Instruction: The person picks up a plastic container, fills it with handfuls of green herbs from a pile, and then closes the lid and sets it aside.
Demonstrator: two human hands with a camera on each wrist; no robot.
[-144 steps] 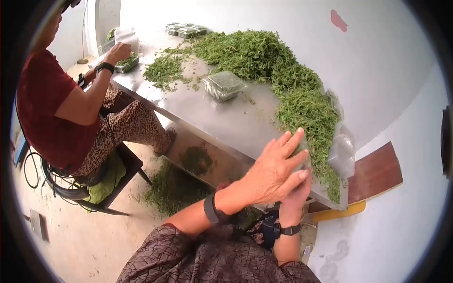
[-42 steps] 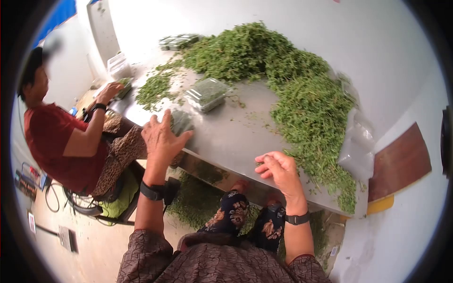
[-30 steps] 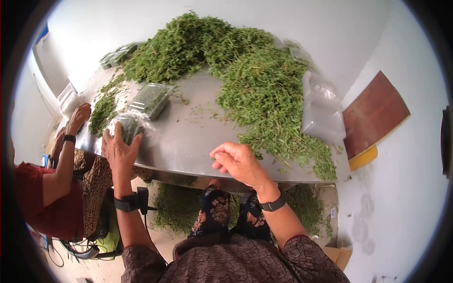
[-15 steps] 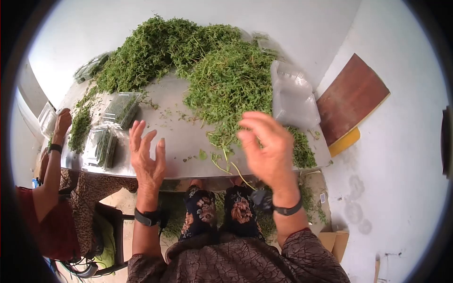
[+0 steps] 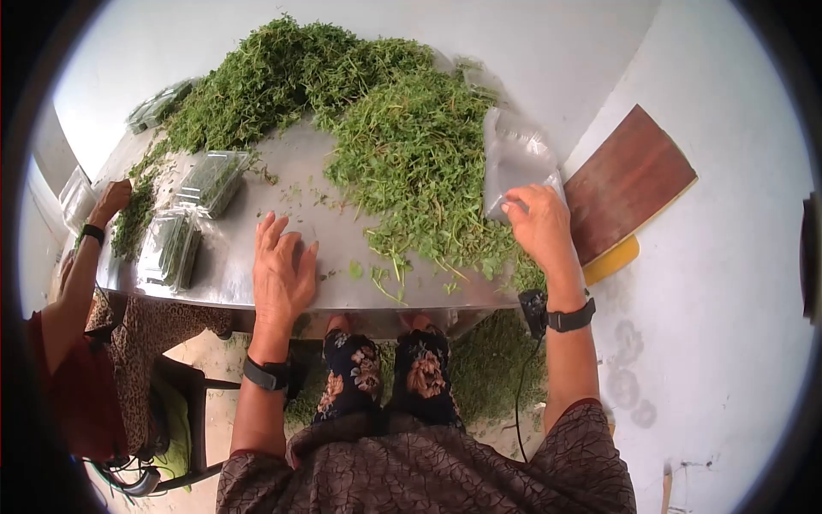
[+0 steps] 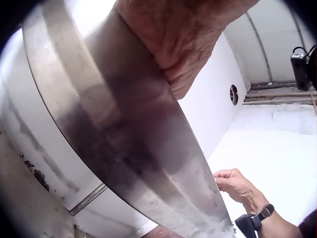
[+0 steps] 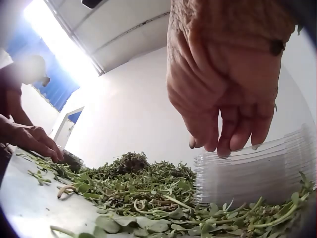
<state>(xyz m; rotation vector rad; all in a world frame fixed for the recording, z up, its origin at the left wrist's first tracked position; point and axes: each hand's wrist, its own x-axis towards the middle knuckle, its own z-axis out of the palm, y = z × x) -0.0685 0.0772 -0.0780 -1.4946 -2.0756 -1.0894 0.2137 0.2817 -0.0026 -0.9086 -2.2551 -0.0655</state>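
Observation:
My right hand (image 5: 545, 227) is over the stack of clear plastic clamshell boxes (image 5: 516, 141) at the table's right side. In the right wrist view its fingers (image 7: 233, 134) point down, with the tips right at the top box's rim (image 7: 257, 151). My left hand (image 5: 282, 270) hovers above the front of the metal table (image 5: 300, 180), fingers relaxed, holding nothing. A big heap of leafy green stems (image 5: 411, 146) spreads between the back of the table and the stack. To the left, one closed, filled clamshell box (image 5: 171, 248) stands in front of another (image 5: 212, 182).
A second person's hand (image 5: 113, 199) works at the table's left end beside a small strip of greens (image 5: 133, 218). More filled boxes (image 5: 158, 104) lie at the back left. A reddish-brown board (image 5: 629, 180) leans by the right wall. My knees are near the table's front edge.
The left hand has let go of a filled box at the left and drawn back rightward. My right hand has moved right, over the heap, to the box stack. The head view has turned right.

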